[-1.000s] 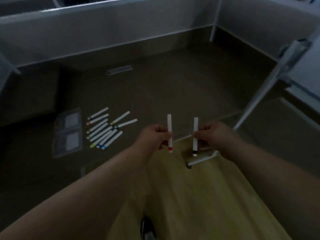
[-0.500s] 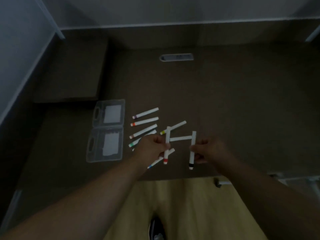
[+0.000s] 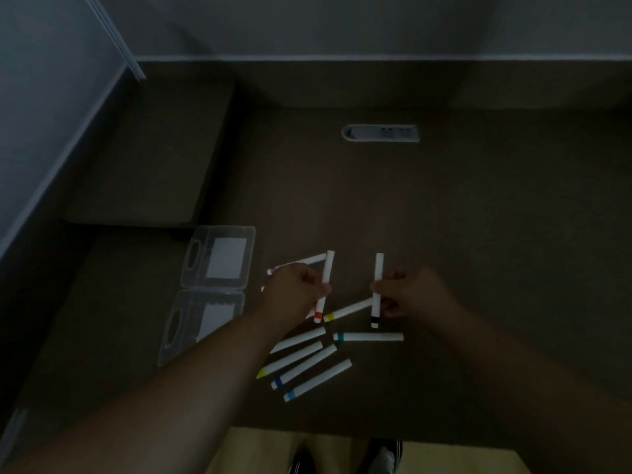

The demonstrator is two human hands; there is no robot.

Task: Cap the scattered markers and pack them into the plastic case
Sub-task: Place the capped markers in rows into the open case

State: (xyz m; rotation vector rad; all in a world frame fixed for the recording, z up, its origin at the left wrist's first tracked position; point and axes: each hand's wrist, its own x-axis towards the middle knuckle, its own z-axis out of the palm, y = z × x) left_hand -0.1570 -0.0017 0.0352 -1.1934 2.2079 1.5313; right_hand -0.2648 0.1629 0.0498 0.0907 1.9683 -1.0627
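Open case (image 3: 219, 265) flat at left of desk (image 3: 478, 234), ready for packing. Left hand (image 3: 294, 295) pinching red marker (image 3: 324, 285) upright, right hand (image 3: 407, 295) pinching black marker (image 3: 377, 289) likewise, seemingly for capping. Other markers (image 3: 307, 367) loose below.

Two bare forearms, no sleeves, no rings or watch visible; dark shoes (image 3: 345, 458) with white trim at near edge.

Dark brown desk (image 3: 478, 234) with an oval cable grommet (image 3: 380, 133), grey partition walls (image 3: 51, 114), dark shoes (image 3: 384, 456) on pale floor (image 3: 444, 460)
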